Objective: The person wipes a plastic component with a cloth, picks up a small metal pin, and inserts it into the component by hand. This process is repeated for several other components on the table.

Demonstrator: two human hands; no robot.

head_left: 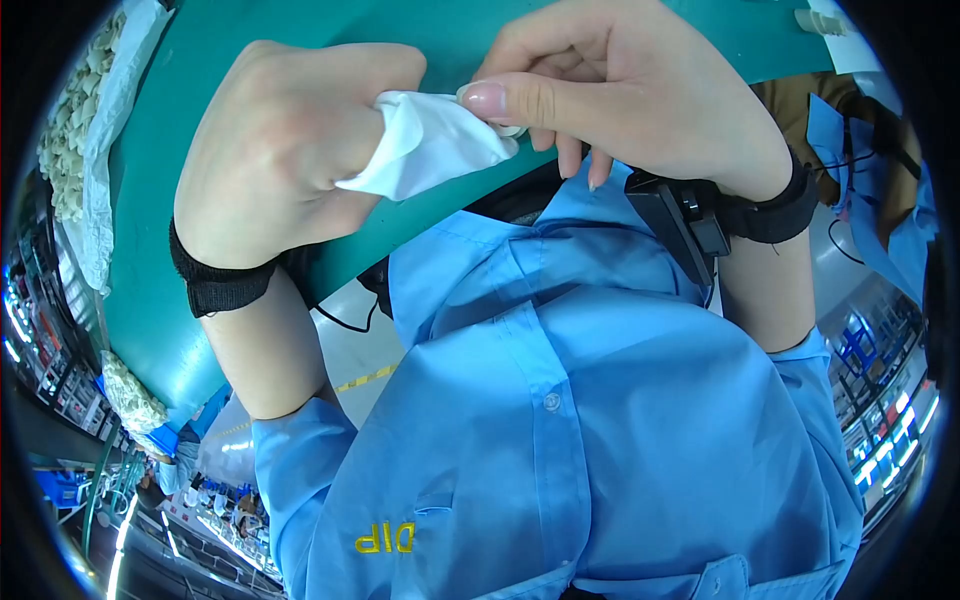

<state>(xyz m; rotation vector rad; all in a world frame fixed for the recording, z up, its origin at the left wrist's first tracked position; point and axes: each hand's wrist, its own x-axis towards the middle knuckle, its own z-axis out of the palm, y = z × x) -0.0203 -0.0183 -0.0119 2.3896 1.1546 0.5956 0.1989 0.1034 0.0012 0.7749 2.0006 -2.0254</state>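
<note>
A crumpled white cloth [435, 150] stretches between my two hands above the green tabletop. My left hand [290, 140], back turned up, is closed around one end of it. At the other end, my right hand [610, 100] pinches the cloth's edge between thumb and forefinger, with the remaining fingers loosely curled. Just under the right thumb tip shows the rim of a small pale piece [512, 130], mostly hidden by the thumb and cloth; its kind is unclear.
A green table [420, 225] lies beneath my hands. An open plastic bag [105, 150] of small pale pieces stands at the left, another pale heap [130, 392] below it. Small pale rolls [820, 22] lie at the far right. A person in blue [870, 170] is close on the right.
</note>
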